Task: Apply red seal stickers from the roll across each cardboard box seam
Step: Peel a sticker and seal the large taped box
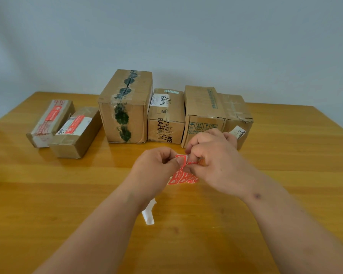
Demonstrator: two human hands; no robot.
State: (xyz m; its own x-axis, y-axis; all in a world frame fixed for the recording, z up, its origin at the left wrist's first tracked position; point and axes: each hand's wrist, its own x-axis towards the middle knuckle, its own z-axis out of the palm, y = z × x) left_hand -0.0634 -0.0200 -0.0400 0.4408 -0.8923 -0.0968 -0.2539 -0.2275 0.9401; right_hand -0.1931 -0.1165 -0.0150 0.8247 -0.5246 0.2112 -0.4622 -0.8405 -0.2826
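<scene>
Both hands' grip pinching sticker strip (183, 176), hanging vertically

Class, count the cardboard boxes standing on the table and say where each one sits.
6. From left: two low boxes, the tall box, the BAHA box, then two more behind the right hand. Others may be hidden.

Cardboard boxes: six in a row on the surface (285, 155). Two carry red seal stickers on top: far-left box (50, 121), second box (77, 131). Four without. Sticker roll (183, 177): one. Loose white backing strip (149, 213): one. Hands: two.
</scene>
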